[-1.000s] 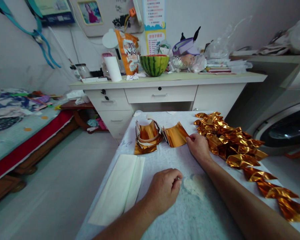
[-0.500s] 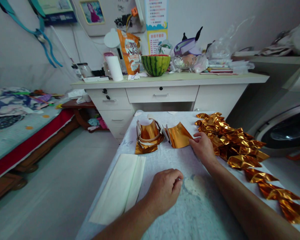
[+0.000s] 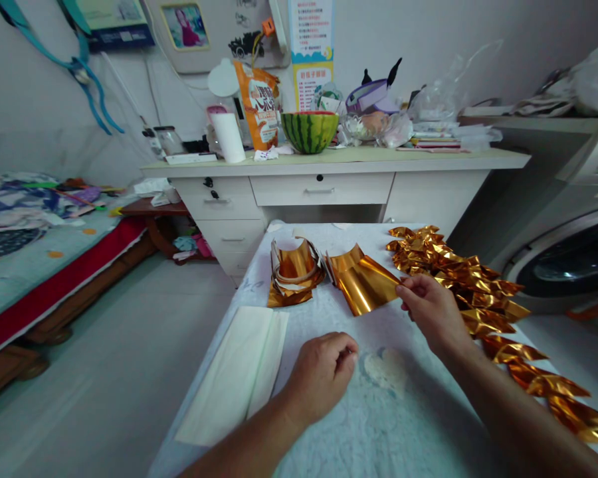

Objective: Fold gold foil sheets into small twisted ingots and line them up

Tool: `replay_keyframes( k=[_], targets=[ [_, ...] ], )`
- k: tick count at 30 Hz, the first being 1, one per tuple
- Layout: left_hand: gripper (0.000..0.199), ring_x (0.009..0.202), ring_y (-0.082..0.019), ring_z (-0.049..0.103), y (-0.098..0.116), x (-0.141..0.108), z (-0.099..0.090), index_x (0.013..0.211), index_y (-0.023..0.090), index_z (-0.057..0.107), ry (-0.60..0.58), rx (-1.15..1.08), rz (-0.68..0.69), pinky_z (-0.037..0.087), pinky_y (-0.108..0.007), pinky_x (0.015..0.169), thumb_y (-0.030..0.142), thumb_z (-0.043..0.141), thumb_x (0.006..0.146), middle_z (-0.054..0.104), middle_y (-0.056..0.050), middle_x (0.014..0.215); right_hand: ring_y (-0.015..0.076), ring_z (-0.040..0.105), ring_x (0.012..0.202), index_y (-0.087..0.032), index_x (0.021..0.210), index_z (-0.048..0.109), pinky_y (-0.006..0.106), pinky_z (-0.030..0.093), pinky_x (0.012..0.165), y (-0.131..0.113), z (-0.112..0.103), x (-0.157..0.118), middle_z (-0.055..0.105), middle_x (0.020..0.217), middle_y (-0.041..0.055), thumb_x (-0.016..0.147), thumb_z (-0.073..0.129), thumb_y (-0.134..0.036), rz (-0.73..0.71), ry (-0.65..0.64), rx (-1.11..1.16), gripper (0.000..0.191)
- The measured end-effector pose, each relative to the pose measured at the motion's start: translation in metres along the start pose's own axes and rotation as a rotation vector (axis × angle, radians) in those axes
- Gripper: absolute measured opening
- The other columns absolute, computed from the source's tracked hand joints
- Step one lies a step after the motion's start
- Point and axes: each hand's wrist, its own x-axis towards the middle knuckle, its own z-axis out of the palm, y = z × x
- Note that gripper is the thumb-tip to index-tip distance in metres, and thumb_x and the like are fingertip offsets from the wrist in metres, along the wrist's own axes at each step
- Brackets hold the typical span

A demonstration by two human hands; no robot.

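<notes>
My right hand (image 3: 432, 307) pinches the right corner of a gold foil sheet (image 3: 366, 285), between thumb and forefinger. The sheet slopes from that corner down to a small curled stack of foil pieces (image 3: 330, 267) at its left. Nearer to me, my left hand (image 3: 323, 368) rests on the patterned tablecloth (image 3: 379, 425) with its fingers curled closed; nothing shows in them. Left of the sheet stands a curled bundle of gold foil and pale paper (image 3: 295, 271). Folded pale paper (image 3: 234, 375) lies beside my left forearm.
Many folded, pointed gold foil pieces (image 3: 453, 272) spread along the table's right side. Behind the table is a white desk (image 3: 323, 186) bearing a cut watermelon (image 3: 309, 133) and an orange pouch (image 3: 259, 106). A washing machine (image 3: 568, 226) stands right, a bed (image 3: 60, 265) left.
My right hand has moved right and slightly towards me, drawing the foil sheet's corner along, so more of the sheet shows. My left hand has barely moved.
</notes>
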Motion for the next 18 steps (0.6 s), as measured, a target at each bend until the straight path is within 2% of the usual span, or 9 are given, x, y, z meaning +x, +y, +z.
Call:
replay_keyframes(
  k=[6, 10, 14, 18],
  targets=[
    [0.012, 0.071, -0.014, 0.058, 0.000, 0.001, -0.004, 0.080, 0.019, 0.063, 0.063, -0.066, -0.060, 0.040, -0.024, 0.066, 0.017, 0.052, 0.086, 0.064, 0.001, 0.075, 0.0099, 0.046, 0.041, -0.021, 0.073, 0.056, 0.021, 0.032, 0.038, -0.003, -0.018, -0.022, 0.057, 0.056, -0.0023, 0.072, 0.069, -0.045, 0.064, -0.028, 0.130, 0.027],
    [0.009, 0.069, -0.014, 0.057, -0.004, 0.002, -0.005, 0.087, 0.019, 0.061, 0.144, -0.148, -0.141, 0.042, -0.024, 0.064, 0.026, 0.056, 0.088, 0.063, 0.000, 0.078, 0.0122, 0.051, 0.047, -0.020, 0.077, 0.060, 0.023, 0.037, 0.042, 0.002, -0.021, -0.029, 0.059, 0.061, -0.0005, 0.075, 0.068, -0.045, 0.021, -0.054, 0.114, 0.027],
    [0.023, 0.072, -0.015, 0.055, -0.007, 0.003, -0.007, 0.097, 0.019, 0.055, 0.254, -0.242, -0.167, 0.044, -0.025, 0.065, 0.040, 0.059, 0.088, 0.058, 0.001, 0.081, 0.0150, 0.056, 0.054, -0.020, 0.080, 0.062, 0.026, 0.043, 0.051, 0.010, -0.020, -0.030, 0.061, 0.066, 0.0008, 0.078, 0.065, -0.044, -0.026, -0.073, 0.051, 0.024],
    [0.031, 0.077, -0.015, 0.056, -0.009, 0.006, -0.008, 0.104, 0.019, 0.054, 0.264, -0.321, -0.177, 0.046, -0.027, 0.070, 0.048, 0.053, 0.091, 0.057, -0.001, 0.087, 0.0152, 0.055, 0.056, -0.021, 0.082, 0.063, 0.027, 0.043, 0.053, 0.016, -0.017, -0.031, 0.060, 0.067, 0.0003, 0.080, 0.063, -0.044, -0.044, -0.129, 0.050, 0.024]
  ],
)
